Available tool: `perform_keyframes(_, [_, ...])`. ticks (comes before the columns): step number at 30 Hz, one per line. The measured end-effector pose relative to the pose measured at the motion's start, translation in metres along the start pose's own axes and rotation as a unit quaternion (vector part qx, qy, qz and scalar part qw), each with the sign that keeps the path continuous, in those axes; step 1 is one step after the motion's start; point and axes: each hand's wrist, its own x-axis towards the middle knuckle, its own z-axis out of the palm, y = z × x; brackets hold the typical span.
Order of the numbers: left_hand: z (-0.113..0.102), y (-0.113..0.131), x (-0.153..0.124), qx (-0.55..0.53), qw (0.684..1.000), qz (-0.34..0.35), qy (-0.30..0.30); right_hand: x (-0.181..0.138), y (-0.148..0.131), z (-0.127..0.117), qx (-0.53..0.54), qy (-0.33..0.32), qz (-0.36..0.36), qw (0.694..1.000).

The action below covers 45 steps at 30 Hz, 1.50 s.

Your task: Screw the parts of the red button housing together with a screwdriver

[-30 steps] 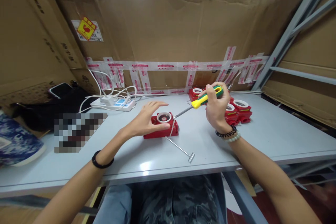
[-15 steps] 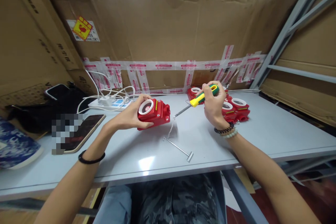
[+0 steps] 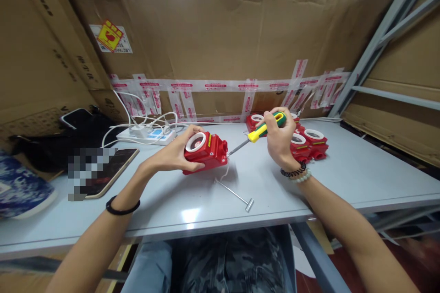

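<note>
My left hand grips a red box-shaped device with a white ring round its window, tilted just above the table. In my right hand is a screwdriver with a yellow and green handle, its shaft angled down to the left. The tip meets the right lower corner of the red device, where a small pale piece shows; whether it sits in a screw I cannot tell. From that corner a white cord runs down to a small metal hammer lying on the table.
Several more red devices stand behind and beside my right hand. To the left are a phone, a power strip with white cables, a black bag and a blue patterned item. A cardboard wall closes the back.
My left hand has brought the red device slightly right and down, so its corner now meets the screwdriver tip. The cord hangs slacker. My right hand has barely moved.
</note>
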Motion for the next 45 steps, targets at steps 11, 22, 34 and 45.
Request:
perform_keyframes(11, [-0.001,0.001,0.000,-0.011,1.000,-0.019,-0.012,-0.002,-0.007,0.001,-0.001,0.007,-0.014,1.000])
perform_keyframes(22, [-0.002,-0.003,0.001,0.014,1.000,-0.018,-0.015,-0.006,-0.014,0.002,-0.014,0.003,-0.041,0.999])
perform_keyframes(34, [-0.001,-0.019,-0.020,-0.007,0.999,-0.049,-0.009,-0.023,-0.035,-0.026,-0.022,-0.268,0.046,0.962])
perform_keyframes(45, [0.005,-0.025,-0.031,-0.010,0.999,-0.035,-0.008,-0.031,-0.041,-0.047,-0.395,-0.251,-0.007,0.884])
